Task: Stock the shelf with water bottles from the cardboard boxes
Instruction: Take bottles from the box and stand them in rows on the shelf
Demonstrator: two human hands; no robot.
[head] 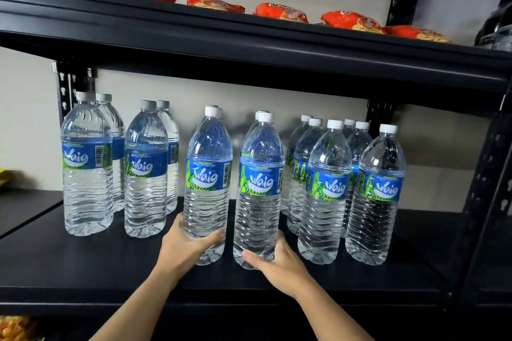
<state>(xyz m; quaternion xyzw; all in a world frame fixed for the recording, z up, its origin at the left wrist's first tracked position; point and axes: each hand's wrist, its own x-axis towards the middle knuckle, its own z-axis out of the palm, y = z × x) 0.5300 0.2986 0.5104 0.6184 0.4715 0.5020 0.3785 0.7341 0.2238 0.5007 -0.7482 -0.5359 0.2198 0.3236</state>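
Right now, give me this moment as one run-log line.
left hand: grips left bottle near base | right hand: grips right bottle near base | shelf: other bottles standing both sides

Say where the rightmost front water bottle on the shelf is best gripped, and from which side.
Grip the rightmost front bottle round its ribbed lower body, below the label, coming from the front. It stands upright at the row's end; another bottle stands close on its left and more behind, so the front is open.

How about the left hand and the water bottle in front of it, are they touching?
Touching. The head view shows the left hand gripping the bottom of the water bottle, with the thumb lying across its front and the fingers curled round its far side.
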